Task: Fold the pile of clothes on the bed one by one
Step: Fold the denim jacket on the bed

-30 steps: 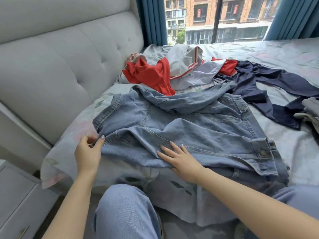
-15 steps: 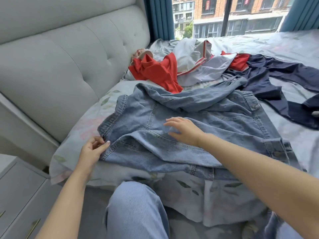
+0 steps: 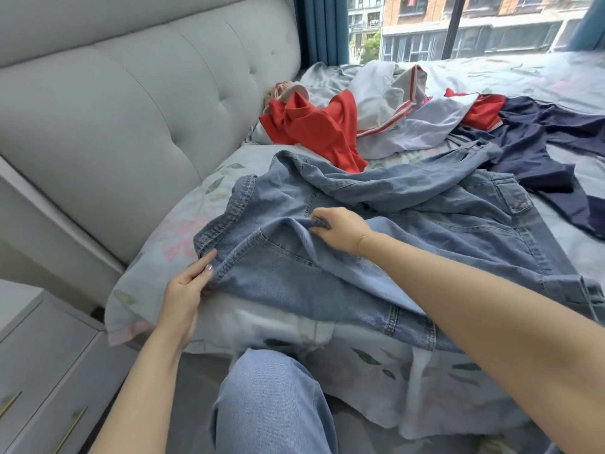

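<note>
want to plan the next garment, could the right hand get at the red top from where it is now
Probably yes. The right hand is pinching a fold of the denim jacket, and the red top lies uncovered just beyond it, nothing between. It would need to drop its grip and stretch forward.

One denim jacket (image 3: 409, 244), two hands, several other garments.

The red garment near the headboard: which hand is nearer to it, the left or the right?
Right. The right hand pinches the denim jacket at its middle, just below the red garment. The left hand grips the jacket's near left edge, farther away.
</note>
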